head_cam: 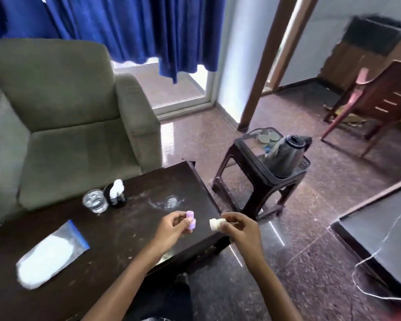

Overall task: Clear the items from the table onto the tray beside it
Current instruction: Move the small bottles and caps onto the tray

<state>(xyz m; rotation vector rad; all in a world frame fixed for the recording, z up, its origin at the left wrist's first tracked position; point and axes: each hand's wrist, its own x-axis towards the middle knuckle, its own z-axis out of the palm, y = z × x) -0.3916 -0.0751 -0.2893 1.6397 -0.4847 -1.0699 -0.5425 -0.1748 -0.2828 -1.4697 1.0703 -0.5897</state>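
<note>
- One left hand (171, 228), fingers curled round one small lilac bottle (190, 220), which it holds upright above the right part of the table (130, 218).
- One right hand (239, 228), pinching one white cap (214, 224) between thumb and fingertips. The cap is off the bottle, just beside it and not touching.
- The bottle and cap are too blurred to tell whether they carry any label.
- One clear drinking glass (95, 201) stands upright near the table's far edge.
- One black holder (118, 198) touches the glass on its right, with one wad of white tissue (116, 187) sticking out of the top.
- One clear zip bag (51, 251) with a blue seal strip lies flat on the left part of the table, filled with something white. It shows no print.
- One pale powdery smear (169, 201) marks the tabletop beyond the hands.
- One dark plastic stool (252, 172) stands on the floor to the right of the table and carries the tray (267, 129).
- Two round pale dishes (263, 137) sit side by side in the tray.
- One dark grey flask (284, 156) stands on the near side of the stool.
- One grey-green armchair (67, 123) stands behind the table.
</note>
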